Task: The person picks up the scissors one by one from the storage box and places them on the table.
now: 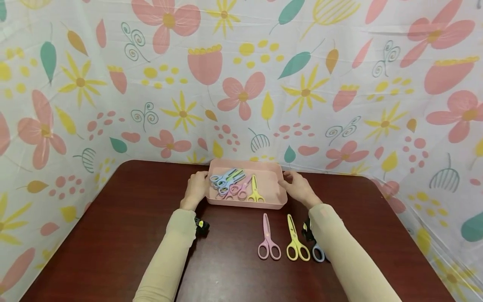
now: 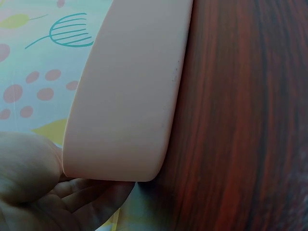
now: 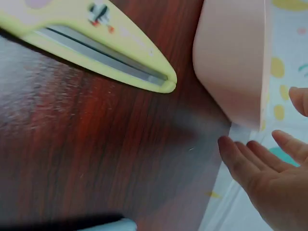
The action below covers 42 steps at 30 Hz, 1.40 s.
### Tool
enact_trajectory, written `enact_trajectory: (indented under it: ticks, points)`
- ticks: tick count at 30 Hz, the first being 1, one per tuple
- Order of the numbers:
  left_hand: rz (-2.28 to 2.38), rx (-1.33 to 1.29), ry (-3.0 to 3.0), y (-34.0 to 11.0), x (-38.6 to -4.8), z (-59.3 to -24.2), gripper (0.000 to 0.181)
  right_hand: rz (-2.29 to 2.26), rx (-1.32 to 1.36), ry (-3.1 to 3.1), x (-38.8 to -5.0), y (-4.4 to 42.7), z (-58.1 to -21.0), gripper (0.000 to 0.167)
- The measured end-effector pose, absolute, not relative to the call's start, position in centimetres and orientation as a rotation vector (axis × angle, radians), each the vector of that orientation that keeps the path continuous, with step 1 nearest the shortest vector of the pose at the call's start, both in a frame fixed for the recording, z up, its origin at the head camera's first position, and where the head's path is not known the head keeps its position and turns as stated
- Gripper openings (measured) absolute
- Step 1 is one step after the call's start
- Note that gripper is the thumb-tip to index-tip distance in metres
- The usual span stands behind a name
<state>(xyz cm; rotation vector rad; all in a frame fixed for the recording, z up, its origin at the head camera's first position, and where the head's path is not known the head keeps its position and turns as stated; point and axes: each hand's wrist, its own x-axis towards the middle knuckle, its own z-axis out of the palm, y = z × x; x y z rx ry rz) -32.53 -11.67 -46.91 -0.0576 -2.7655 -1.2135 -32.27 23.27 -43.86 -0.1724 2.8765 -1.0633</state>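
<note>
A pink tray (image 1: 269, 184) stands at the table's back edge, holding several scissors in blue, green, pink and yellow. My left hand (image 1: 197, 187) grips its left end; in the left wrist view the thumb side meets the rim and the fingers (image 2: 103, 199) lie along the outer wall. At the other end my right hand (image 1: 298, 188) has its fingers spread, and the right wrist view shows them apart from the tray wall (image 3: 233, 62). Pink scissors (image 1: 267, 239) and yellow scissors (image 1: 295, 241) lie in front of the tray. Blue scissors (image 1: 318, 253) are partly hidden under my right forearm.
The dark wooden table (image 1: 113, 239) has rounded back corners. A white curtain (image 1: 241, 58) printed with flowers and leaves hangs close behind the tray and along both sides. Black camera straps sit on both wrists.
</note>
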Motion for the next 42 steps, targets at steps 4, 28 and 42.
enact_trajectory:
  ticks: [4, 28, 42]
  points:
    - [-1.194, -0.059, -2.775, -11.5, -32.6, -46.9, 0.033, -1.178, -0.132, 2.753, -33.1, 24.0, -44.4, 0.064]
    - [-1.217, -0.087, -2.748, -11.5, -32.6, -46.8, 0.035, -1.374, 0.027, 2.577, -35.3, 23.9, -45.3, 0.042]
    - [-1.208, -0.066, -2.772, -11.6, -32.5, -46.7, 0.035, -1.411, 0.082, 2.598, -34.4, 24.0, -46.0, 0.041]
